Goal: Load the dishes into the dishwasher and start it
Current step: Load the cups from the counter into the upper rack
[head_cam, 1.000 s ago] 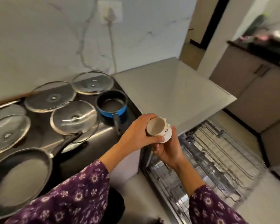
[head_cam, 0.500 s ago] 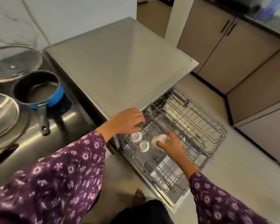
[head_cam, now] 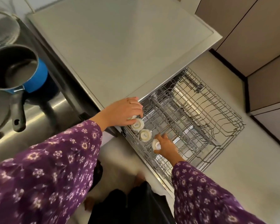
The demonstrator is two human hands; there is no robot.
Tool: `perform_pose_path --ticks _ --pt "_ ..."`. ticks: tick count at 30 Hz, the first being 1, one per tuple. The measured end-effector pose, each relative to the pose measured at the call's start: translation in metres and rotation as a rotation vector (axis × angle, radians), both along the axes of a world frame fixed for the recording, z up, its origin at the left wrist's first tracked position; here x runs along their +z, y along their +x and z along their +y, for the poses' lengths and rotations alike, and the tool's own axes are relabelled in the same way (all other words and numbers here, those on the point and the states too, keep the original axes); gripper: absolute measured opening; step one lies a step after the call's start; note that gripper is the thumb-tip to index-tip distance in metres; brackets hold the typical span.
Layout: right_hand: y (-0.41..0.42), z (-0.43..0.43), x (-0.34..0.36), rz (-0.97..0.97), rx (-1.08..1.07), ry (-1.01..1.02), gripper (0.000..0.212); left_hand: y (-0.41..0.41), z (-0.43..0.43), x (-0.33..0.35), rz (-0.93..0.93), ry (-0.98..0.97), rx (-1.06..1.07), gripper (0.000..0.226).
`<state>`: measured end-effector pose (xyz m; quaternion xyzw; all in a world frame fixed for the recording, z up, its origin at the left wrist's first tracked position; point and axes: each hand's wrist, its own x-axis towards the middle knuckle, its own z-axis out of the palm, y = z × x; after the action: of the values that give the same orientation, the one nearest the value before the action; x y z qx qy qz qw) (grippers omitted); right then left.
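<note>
Beneath the grey counter (head_cam: 120, 46) your rack (head_cam: 217, 126) stands pulled out. Your left hand (head_cam: 121, 113) grips the far cup (head_cam: 137, 125), your right hand (head_cam: 166, 147) the near cup (head_cam: 156, 144), both bottom-up along the rack's edge. Loading looks barely begun; next, release both cups gently.

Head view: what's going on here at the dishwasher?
A person in purple floral sleeves is loading the pulled-out wire dishwasher rack. Three small white ceramic cups show upside down in a row along its left edge. The right hand grips the nearest cup, next to the middle cup. The left hand rests on the farthest cup; whether it grips it is unclear.
</note>
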<state>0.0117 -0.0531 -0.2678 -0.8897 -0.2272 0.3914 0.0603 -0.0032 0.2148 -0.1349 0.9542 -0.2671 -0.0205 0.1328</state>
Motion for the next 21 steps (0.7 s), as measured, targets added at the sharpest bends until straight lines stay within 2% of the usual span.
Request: perform_pose_path --ticks 7,17,21 --pt "0.000 0.010 -0.028 0.019 0.024 -0.072 0.089 0.001 0.004 -0.009 -0.014 -0.023 -0.015 0.019" --pt "0.002 0.019 -0.041 0.028 0.040 -0.093 0.092 0.001 0.005 -0.011 -0.006 -0.082 -0.006 0.017" --pt "-0.002 0.016 -0.031 0.054 -0.034 -0.088 0.088 -0.001 0.003 -0.008 0.022 -0.117 0.010 0.017"
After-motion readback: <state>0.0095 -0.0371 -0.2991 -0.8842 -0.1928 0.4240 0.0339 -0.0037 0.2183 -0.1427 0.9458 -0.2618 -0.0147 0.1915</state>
